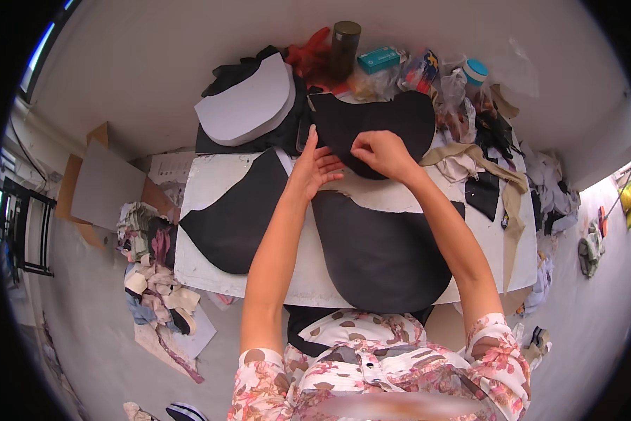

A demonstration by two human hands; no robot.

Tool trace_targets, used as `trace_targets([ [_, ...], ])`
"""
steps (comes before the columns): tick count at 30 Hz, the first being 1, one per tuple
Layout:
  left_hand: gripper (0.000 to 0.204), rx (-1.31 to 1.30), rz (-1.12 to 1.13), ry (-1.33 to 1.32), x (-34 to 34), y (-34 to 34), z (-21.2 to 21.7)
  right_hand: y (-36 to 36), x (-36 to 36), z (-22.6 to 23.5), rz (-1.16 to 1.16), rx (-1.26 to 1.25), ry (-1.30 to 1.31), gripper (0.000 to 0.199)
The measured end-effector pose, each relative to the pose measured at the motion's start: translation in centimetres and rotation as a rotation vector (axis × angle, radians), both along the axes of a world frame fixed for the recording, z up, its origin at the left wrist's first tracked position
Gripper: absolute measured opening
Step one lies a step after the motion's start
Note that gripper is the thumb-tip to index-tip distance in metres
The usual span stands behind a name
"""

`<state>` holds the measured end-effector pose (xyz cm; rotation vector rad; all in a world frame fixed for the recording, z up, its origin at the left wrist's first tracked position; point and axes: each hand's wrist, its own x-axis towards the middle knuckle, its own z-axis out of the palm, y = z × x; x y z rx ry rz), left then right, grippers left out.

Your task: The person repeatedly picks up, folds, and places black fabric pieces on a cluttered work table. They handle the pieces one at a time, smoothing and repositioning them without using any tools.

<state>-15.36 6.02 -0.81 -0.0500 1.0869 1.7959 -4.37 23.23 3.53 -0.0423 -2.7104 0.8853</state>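
Note:
A black curved piece of sheet material (399, 116) lies at the far middle of the table. My left hand (315, 168) is at its left edge, open, with thumb up and fingers spread. Over its lower part is my right hand (385, 154), closed with the fingers curled; what they hold, if anything, is hidden. A larger black piece (389, 252) lies nearer me, overhanging the table's front edge. Another black piece (238, 217) rests to the left, beside my left forearm.
White curved sheets (249, 105) are stacked on black material at the back left. A dark cylinder (345, 49), a teal box (378, 59) and plastic bags stand along the wall. Beige strips (512, 182) and scraps cover the table's right side. Fabric scraps (164, 281) are heaped left of the table (210, 175).

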Motion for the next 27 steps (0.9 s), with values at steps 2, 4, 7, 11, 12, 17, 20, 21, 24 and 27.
trace_targets([
  [2, 0.054, -0.050, 0.261, 0.168, -0.1, 1.8, -1.0, -0.7, 1.3, 0.7, 0.147, 0.066, -0.013, 0.013],
  [4, 0.053, -0.077, 0.381, 0.396, 0.4, 1.9, -1.2, -0.9, 1.9, 2.1, 0.138, 0.109, -0.148, 0.021],
  [7, 0.029, -0.112, 0.381, 1.091, 1.5, 1.8, 1.0, 0.8, 0.4, 1.6, 0.121, 0.191, 0.378, 0.043],
  [11, 0.021, -0.138, 0.364, 1.472, 4.3, 0.8, 5.8, 2.8, -2.0, 3.3, 0.284, 0.293, 0.030, 0.047],
  [12, 0.022, -0.135, 0.332, 1.505, 4.7, 0.4, 6.9, 3.7, -1.7, 3.5, 0.272, 0.395, -0.026, 0.042],
  [17, 0.028, -0.067, 0.489, 1.494, 4.4, -1.4, 8.1, 10.0, 3.9, 4.9, 0.052, 0.505, 0.073, 0.022],
  [20, 0.025, 0.059, 0.542, 1.341, 3.2, -2.7, 6.7, 12.4, 7.6, 4.6, -0.036, 0.069, 0.233, 0.021],
  [21, 0.024, 0.125, 0.561, 1.267, 2.9, -2.9, 6.3, 12.4, 8.7, 4.6, -0.065, -0.204, 0.255, 0.018],
  [24, 0.022, 0.196, 0.571, 1.080, 3.4, -3.3, 7.2, 11.6, 11.5, 5.5, -0.075, -0.621, 0.257, 0.016],
  [27, 0.019, 0.325, 0.507, 0.957, 4.7, -3.6, 8.5, 8.0, 13.1, 6.4, -0.070, -0.879, 0.522, 0.019],
])
